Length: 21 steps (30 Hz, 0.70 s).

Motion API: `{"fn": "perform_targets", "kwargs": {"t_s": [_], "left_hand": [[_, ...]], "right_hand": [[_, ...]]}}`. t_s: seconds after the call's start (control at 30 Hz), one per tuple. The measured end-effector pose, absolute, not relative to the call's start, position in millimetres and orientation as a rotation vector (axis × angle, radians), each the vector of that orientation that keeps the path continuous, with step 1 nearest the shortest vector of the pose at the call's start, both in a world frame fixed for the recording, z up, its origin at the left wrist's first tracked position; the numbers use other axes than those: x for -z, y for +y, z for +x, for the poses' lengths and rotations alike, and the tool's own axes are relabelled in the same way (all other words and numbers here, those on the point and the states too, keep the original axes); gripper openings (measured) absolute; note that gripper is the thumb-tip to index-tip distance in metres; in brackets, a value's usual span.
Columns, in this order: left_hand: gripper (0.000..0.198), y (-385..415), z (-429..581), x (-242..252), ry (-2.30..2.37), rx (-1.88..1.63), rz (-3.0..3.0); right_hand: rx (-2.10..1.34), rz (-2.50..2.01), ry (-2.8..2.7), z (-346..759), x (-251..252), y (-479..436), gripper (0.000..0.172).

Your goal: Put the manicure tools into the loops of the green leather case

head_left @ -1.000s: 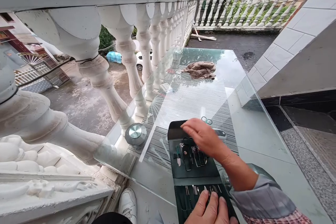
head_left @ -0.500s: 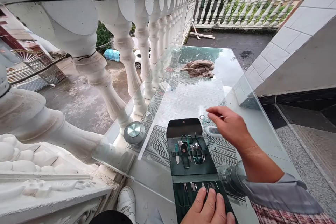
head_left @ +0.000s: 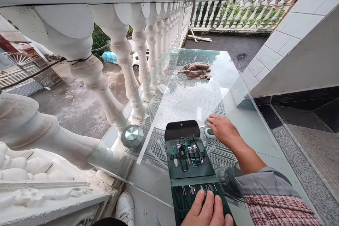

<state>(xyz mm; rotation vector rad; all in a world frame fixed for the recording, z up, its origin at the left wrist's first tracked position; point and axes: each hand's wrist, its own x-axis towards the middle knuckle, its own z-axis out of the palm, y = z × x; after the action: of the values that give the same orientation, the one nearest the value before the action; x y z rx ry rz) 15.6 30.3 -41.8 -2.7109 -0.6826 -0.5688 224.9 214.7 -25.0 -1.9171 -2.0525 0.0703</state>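
Swung the right hand (head_left: pixel 224 130) clear of the open dark green manicure case (head_left: pixel 191 174) since a second ago, now reaching low over the glass table (head_left: pixel 182 107) just right of it with fingers pointing left, can't tell if pinching anything. Got the left hand (head_left: pixel 208 212) laid over the case's lower half, blocking some slim tools (head_left: pixel 191 189), can't tell if gripping. Also got a white-rimmed gadget (head_left: pixel 209 132) partly behind the right hand, plus a bunched brown cloth (head_left: pixel 196 71) farther back.

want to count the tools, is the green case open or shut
Open: the green case lies unfolded, its top flap spread back and the scissors showing.
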Motion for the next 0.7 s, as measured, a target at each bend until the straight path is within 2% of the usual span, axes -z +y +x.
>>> {"fn": "perform_targets", "kwargs": {"t_s": [0.2, 0.33, 0.5, 0.7], "left_hand": [[0.028, 30.2, 14.8, 42.5, -0.681, 0.606, -2.689], [0.026, 30.5, 14.2, 41.3, -0.697, 0.684, -2.655], [0.029, 30.5, 15.0, 41.7, -0.673, 0.6, -2.673], [0.024, 31.7, 16.6, 40.5, -0.729, 0.796, -2.575]], "right_hand": [[-0.09, -2.253, -1.679, 261.7, 22.6, 208.8, 0.02], [-0.136, -2.332, -1.541, 282.7, 25.4, 203.7, 0.029], [-0.154, -2.352, -1.575, 289.3, 20.9, 199.4, 0.025], [-0.378, -2.176, -1.751, 304.3, 16.1, 190.0, 0.024]]}}
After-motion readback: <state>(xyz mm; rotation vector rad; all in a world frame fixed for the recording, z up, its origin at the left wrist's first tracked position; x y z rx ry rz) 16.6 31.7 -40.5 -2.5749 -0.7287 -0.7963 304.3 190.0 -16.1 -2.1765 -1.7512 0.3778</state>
